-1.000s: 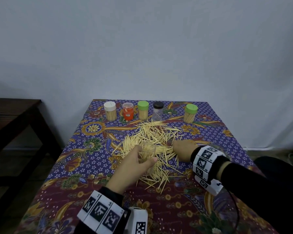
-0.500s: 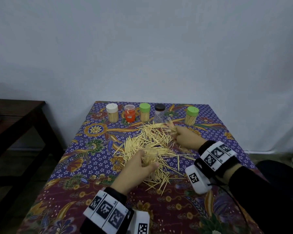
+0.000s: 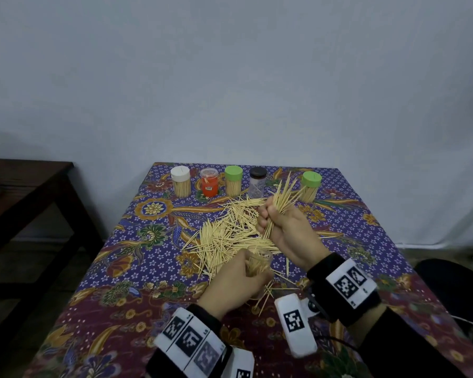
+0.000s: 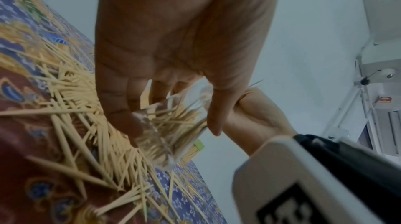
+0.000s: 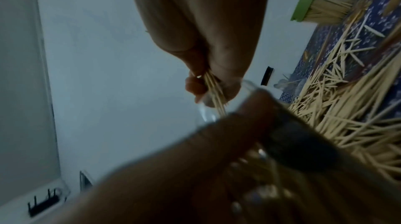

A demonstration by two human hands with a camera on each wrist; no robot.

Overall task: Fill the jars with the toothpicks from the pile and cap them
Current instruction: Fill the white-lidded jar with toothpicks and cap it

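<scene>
Beyond the right hand (image 3: 287,230), a row of five capped jars (image 3: 258,181) blocks the far edge of the worktop (image 3: 137,271). The loose pile of wooden toothpicks (image 3: 230,230) covers the cloth between both hands. Left of the left hand (image 3: 235,282), patterned cloth lies bare.

This looks like a plain room in a home, though it is hard to be sure. A table draped in a purple floral batik cloth (image 3: 159,249) stands against a bare pale-grey wall (image 3: 230,77), with a dark wooden side table (image 3: 25,186) beside it on the left.
</scene>
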